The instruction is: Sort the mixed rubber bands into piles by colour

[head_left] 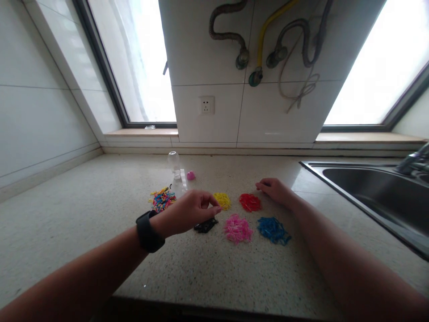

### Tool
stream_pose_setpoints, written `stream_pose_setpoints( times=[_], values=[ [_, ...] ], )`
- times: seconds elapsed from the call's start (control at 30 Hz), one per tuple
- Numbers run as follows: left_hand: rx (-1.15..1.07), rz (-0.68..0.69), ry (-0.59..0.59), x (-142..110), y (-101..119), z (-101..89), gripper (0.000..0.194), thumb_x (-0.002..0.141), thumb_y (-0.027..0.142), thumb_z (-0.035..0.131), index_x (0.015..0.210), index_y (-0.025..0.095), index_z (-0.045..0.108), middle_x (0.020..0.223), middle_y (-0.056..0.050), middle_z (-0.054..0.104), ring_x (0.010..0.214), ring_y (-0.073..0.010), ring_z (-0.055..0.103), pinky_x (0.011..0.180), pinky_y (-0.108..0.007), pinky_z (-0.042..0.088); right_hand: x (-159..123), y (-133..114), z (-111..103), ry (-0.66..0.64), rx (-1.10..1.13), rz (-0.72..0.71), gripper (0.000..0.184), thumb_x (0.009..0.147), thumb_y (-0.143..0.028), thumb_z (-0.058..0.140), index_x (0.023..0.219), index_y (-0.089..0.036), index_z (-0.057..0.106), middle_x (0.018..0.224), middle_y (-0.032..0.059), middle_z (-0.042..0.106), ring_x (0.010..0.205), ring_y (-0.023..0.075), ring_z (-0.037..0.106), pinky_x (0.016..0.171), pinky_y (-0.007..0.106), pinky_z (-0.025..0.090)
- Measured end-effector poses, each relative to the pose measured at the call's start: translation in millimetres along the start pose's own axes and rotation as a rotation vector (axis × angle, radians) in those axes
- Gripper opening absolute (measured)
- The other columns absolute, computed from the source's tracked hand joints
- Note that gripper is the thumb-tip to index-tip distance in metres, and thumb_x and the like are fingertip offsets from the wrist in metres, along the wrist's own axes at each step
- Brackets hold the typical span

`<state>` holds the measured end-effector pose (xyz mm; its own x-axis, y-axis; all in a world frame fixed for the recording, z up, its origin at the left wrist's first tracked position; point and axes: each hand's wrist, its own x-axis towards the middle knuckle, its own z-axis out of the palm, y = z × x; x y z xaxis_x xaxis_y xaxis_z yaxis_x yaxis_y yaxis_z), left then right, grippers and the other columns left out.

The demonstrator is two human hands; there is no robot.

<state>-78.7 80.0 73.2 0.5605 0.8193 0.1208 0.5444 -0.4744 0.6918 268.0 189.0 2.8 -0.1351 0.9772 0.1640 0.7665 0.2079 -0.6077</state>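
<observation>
My left hand [197, 208], with a black watch [150, 231] on the wrist, hovers over the black pile of small elastic bands [205, 226], partly covering it. Its thumb and index finger are pinched close together near the yellow bands [222, 201]; anything between them is too small to make out. My right hand [275, 190] rests on the counter with its fingers curled, just right of the red bands [250, 202]. Nearer me lie pink bands [237, 228] and blue bands [274, 230]. A mixed-colour pile of bands [162, 199] sits left of my left hand.
A clear plastic bottle [173, 161] and a small pink cap [191, 175] stand behind the piles on the speckled counter [244, 277]. A steel sink [372, 192] is set into the right side. The tiled wall behind has a socket [206, 105] and hoses.
</observation>
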Motion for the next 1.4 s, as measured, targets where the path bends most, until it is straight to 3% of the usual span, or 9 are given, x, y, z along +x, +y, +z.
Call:
stream_pose_setpoints(
  times=[0.3, 0.57, 1.4],
  values=[
    [-0.602, -0.054, -0.013, -15, 32, 11.5, 0.032, 0.089, 0.045, 0.064, 0.093, 0.013, 0.065, 0.067, 0.004, 0.045, 0.057, -0.0069, 0.035, 0.050, -0.022, 0.025, 0, -3, -1, -0.006, 0.017, -0.001, 0.044, 0.084, -0.052, 0.051, 0.079, -0.014, 0.072, 0.062, 0.0031, 0.061, 0.058, 0.0155, 0.050, 0.057, 0.029, 0.036],
    [-1.032, -0.063, -0.116, -20, 40, 16.9, 0.022, 0.089, 0.032, 0.067, 0.084, 0.013, 0.059, 0.059, 0.008, 0.033, 0.050, -0.0043, 0.022, 0.046, -0.022, 0.015, 0, -3, -1, -0.005, 0.013, 0.012, 0.043, 0.085, -0.050, 0.051, 0.081, -0.013, 0.073, 0.062, 0.0028, 0.060, 0.059, 0.0152, 0.050, 0.058, 0.028, 0.036],
    [-1.077, -0.034, -0.072, -21, 41, 17.7, 0.022, 0.086, 0.031, 0.071, 0.083, 0.013, 0.059, 0.060, 0.007, 0.038, 0.050, -0.0038, 0.025, 0.047, -0.022, 0.015, -1, -4, -1, -0.011, 0.021, 0.029, 0.043, 0.085, -0.051, 0.051, 0.080, -0.014, 0.073, 0.063, 0.0024, 0.061, 0.059, 0.0148, 0.051, 0.057, 0.028, 0.036]
  ],
)
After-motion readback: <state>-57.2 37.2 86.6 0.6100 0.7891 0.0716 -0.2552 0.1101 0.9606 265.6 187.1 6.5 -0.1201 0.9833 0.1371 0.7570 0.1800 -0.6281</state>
